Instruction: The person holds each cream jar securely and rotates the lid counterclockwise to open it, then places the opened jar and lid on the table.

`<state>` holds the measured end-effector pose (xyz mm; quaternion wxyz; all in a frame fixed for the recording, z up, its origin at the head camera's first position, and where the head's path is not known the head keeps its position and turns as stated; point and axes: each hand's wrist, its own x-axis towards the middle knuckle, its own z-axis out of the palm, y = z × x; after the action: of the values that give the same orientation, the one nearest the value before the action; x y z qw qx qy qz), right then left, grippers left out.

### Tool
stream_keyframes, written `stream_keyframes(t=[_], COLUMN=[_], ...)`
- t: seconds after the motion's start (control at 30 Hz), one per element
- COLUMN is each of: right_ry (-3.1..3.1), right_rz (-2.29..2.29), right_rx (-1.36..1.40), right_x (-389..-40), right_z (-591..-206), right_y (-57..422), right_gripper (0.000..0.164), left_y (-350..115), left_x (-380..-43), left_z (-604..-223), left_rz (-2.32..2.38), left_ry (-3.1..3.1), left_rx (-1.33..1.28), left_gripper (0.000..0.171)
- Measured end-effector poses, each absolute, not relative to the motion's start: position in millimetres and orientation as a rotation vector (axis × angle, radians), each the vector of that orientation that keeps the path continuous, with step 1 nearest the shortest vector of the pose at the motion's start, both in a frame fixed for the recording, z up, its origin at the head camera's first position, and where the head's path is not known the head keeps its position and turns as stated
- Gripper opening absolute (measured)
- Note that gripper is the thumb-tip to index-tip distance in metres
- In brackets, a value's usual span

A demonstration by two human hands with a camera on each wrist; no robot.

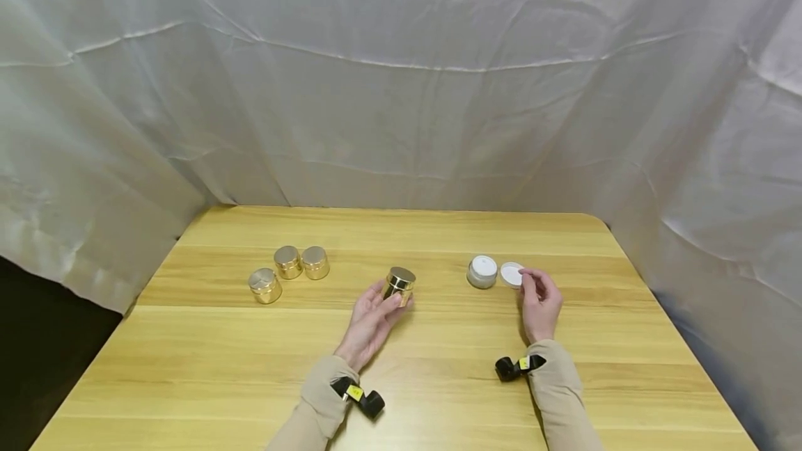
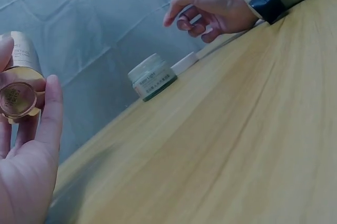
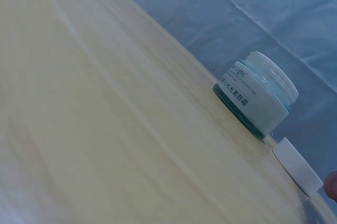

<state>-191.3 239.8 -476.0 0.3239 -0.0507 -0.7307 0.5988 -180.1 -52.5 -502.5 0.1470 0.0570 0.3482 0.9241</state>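
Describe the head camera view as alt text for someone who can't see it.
A person's left hand holds a gold jar above a wooden table, while their right hand is near a white lid beside a glass jar. Three more gold jars stand to the left.

Four gold jars (image 1: 315,264) in all: three toward ten o'clock from the middle of the one worktop (image 1: 464,402), one toward twelve. One pale labelled jar (image 1: 482,272) and one white lid (image 1: 510,274), both toward two. One left hand (image 1: 366,326), one right hand (image 1: 541,306). Two black wrist cameras (image 1: 372,404), two beige sleeves (image 1: 557,388).
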Motion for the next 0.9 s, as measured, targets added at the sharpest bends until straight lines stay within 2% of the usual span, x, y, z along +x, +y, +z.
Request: stream_keyframes(t=[0.27,0.6,0.77,0.9], right_ry=[-1.893,-1.811,-1.825,-1.988], right_rz=[1.612,1.529,1.337,1.165], right_rx=[-0.122,-0.068,0.147,0.391], right_x=[-190,-196,-206,-206], right_z=[-475,-485,-497,-487], right_y=[238,241,241,226], right_gripper=[0.016,0.014,0.007,0.007], left_y=[-54,-55,-54,-54], left_x=[-180,-177,-177,-177], left_z=[-506,-504,-503,-504], left_rz=[2.653,2.593,2.573,2.551], left_ry=[0.896,0.834,0.824,0.819], left_rx=[0.252,0.213,0.201,0.195], left_gripper=[0.064,0.061,0.064,0.061])
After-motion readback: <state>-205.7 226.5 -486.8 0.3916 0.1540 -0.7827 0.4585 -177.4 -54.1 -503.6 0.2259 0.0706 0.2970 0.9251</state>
